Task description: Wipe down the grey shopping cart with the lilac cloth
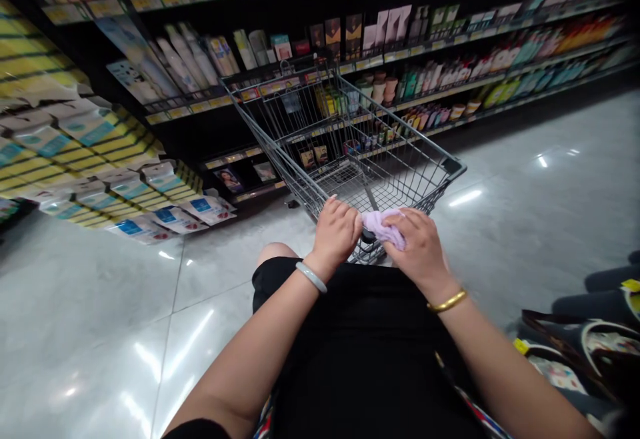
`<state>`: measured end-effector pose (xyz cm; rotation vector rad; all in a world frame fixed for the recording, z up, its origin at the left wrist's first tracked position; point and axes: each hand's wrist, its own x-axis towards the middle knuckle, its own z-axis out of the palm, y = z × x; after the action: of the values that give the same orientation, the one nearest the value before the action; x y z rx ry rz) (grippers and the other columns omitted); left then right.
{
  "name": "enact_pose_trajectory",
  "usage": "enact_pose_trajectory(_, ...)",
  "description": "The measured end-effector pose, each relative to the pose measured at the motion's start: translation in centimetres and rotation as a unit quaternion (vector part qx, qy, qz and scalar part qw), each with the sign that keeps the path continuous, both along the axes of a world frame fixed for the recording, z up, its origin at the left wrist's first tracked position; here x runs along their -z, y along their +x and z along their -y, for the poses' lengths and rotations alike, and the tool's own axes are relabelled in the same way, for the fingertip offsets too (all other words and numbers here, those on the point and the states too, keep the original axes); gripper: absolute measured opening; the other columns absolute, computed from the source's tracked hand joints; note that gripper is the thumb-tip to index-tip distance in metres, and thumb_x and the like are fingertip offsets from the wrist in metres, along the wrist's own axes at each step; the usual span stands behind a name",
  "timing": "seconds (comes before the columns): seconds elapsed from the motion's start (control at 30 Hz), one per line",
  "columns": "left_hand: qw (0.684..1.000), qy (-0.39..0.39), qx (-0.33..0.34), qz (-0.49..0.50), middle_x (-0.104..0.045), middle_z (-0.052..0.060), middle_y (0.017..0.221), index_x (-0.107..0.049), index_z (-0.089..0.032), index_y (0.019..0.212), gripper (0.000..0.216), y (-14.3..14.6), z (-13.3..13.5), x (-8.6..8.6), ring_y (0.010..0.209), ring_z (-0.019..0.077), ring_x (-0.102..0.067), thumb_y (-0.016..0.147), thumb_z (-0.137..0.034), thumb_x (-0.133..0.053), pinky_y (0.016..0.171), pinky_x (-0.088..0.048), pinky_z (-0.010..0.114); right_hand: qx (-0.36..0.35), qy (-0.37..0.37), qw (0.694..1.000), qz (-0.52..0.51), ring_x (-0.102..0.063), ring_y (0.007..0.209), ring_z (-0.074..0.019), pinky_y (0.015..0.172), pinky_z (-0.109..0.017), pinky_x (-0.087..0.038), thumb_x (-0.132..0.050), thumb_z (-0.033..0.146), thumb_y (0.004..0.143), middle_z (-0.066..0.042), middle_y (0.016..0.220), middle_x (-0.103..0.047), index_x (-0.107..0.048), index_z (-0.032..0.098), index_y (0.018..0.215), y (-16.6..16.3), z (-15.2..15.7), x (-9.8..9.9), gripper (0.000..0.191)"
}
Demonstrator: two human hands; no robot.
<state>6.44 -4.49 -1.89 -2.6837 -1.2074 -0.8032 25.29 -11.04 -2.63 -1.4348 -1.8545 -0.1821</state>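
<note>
R hand: fingers curled round the purple cloth. L hand: closed, w/ the cloth's narrow end at its finger edge, apparently gripped; what else is inside the fist cannot be told. Cloth location: between both hands, above near end of cart.

Handling (advisory): keep both grips firm & approx. level; keep loose cloth gathered, clear of the wires; keep pale bangle (L wrist) & gold bangle (R wrist) off the metal.

Materials: cloth looks soft, matte, rumpled, poss. twisted. Bangles smooth, rounded. Cart: thin grey metal wire, open mesh, black corner at right. Floor: glossy, grey, w/ light streaks. Left: stacked yellow packs, crinkled film. Far: dark shelves w/ upright bottles & square-edged boxes; labels blurred.
</note>
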Motion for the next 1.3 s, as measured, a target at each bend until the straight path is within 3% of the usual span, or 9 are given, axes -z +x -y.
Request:
enact_pose_trajectory(0.2, 1.0, 0.003, 0.016, 0.012, -0.06, 0.006, 0.083, -0.059, -0.019, 0.083, 0.029, 0.2, 0.7, 0.7, 0.094, 0.0219, -0.054, 0.097, -0.03, -0.037, 0.108, -0.037, 0.05, 0.001, -0.026, 0.995, -0.099, -0.061, 0.095, -0.0247, 0.087, -0.041, -0.05, -0.065, 0.019, 0.07, -0.004, 0.101, -0.067, -0.062, 0.024, 0.1, -0.3, 0.8, -2.1, 0.03)
enact_pose_trajectory(0.33, 0.996, 0.01, 0.086, 0.022, -0.065, 0.007, 0.09, -0.061, -0.018, 0.086, 0.025, -1.0, 0.3, 1.3, 0.094, 0.0213, -0.057, 0.095, -0.03, -0.04, 0.105, -0.041, 0.048, -0.073, -0.033, 0.996, -0.024, -0.058, 0.103, -0.026, 0.097, -0.044, -0.046, -0.064, 0.015, 0.07, -0.005, 0.103, -0.065, -0.062, 0.024, 0.102, -2.7, 2.5, -2.7, 0.033)
enact_pose_trajectory(0.43, 0.991, -0.005, 0.131, -0.012, -0.068, 0.008, 0.103, -0.064, -0.018, 0.102, 0.025, -2.5, -0.9, 0.6, 0.106, 0.0205, -0.058, 0.095, -0.029, -0.043, 0.105, -0.043, 0.042, -0.068, -0.03, 0.997, 0.01, -0.057, 0.105, -0.0267, 0.098, -0.045, -0.045, -0.064, 0.014, 0.071, -0.007, 0.104, -0.064, -0.063, 0.024, 0.1, -2.9, 2.8, -2.2, 0.031)
enact_pose_trajectory(0.57, 0.998, 0.001, 0.054, -0.034, -0.066, 0.007, 0.119, -0.064, -0.021, 0.111, 0.03, -4.7, -3.7, -0.9, 0.122, 0.022, -0.053, 0.098, -0.037, -0.042, 0.115, -0.031, 0.049, -0.05, -0.042, 0.998, 0.018, -0.058, 0.101, -0.0259, 0.093, -0.043, -0.046, -0.065, 0.017, 0.07, -0.005, 0.102, -0.065, -0.063, 0.025, 0.098, -1.9, 2.5, -2.3, 0.029)
enact_pose_trajectory(0.7, 0.994, -0.007, 0.063, -0.089, -0.066, 0.005, 0.096, -0.065, -0.021, 0.096, 0.038, -5.7, -5.9, -1.8, 0.101, 0.0209, -0.058, 0.097, -0.05, -0.04, 0.119, -0.023, 0.052, -0.035, -0.05, 0.998, 0.02, -0.058, 0.096, -0.025, 0.087, -0.042, -0.047, -0.064, 0.018, 0.071, -0.005, 0.098, -0.064, -0.063, 0.024, 0.097, -1.4, 2.4, -2.6, 0.027)
enact_pose_trajectory(0.8, 0.992, -0.018, 0.081, -0.098, -0.062, 0.003, 0.082, -0.064, -0.021, 0.086, 0.041, -5.6, -6.4, -2.1, 0.088, 0.0196, -0.056, 0.098, -0.049, -0.037, 0.11, -0.035, 0.046, -0.02, -0.032, 0.999, 0.019, -0.057, 0.098, -0.026, 0.087, -0.043, -0.048, -0.064, 0.018, 0.072, -0.006, 0.1, -0.063, -0.063, 0.023, 0.099, -1.2, 2.5, -2.0, 0.027)
enact_pose_trajectory(0.87, 0.991, -0.026, 0.085, -0.1, -0.061, 0.004, 0.079, -0.064, -0.021, 0.084, 0.041, -5.5, -6.3, -2.2, 0.085, 0.0201, -0.055, 0.098, -0.048, -0.037, 0.096, -0.042, 0.041, -0.016, -0.014, 1.0, 0.013, -0.056, 0.101, -0.0267, 0.089, -0.043, -0.048, -0.064, 0.018, 0.072, -0.007, 0.102, -0.061, -0.062, 0.023, 0.099, -1.3, 2.7, -1.5, 0.028)
enact_pose_trajectory(0.97, 0.99, -0.034, 0.088, -0.104, -0.062, 0.005, 0.078, -0.064, -0.021, 0.082, 0.039, -5.5, -5.9, -2.4, 0.081, 0.0208, -0.053, 0.098, -0.047, -0.039, 0.082, -0.042, 0.037, -0.002, -0.007, 1.0, -0.001, -0.054, 0.103, -0.0277, 0.091, -0.045, -0.047, -0.065, 0.016, 0.072, -0.007, 0.104, -0.06, -0.061, 0.024, 0.099, -2.0, 3.1, -1.3, 0.028)
enact_pose_trajectory(1.3, 0.995, -0.039, 0.051, -0.081, -0.06, 0.005, 0.077, -0.062, -0.021, 0.082, 0.038, -5.5, -3.2, -1.7, 0.081, 0.0207, -0.051, 0.098, -0.046, -0.038, 0.081, -0.039, 0.037, 0.024, -0.054, 0.997, 0.053, -0.052, 0.099, -0.0277, 0.086, -0.043, -0.044, -0.061, 0.017, 0.077, -0.009, 0.103, -0.06, -0.063, 0.023, 0.103, -4.5, 3.2, -2.8, 0.027)
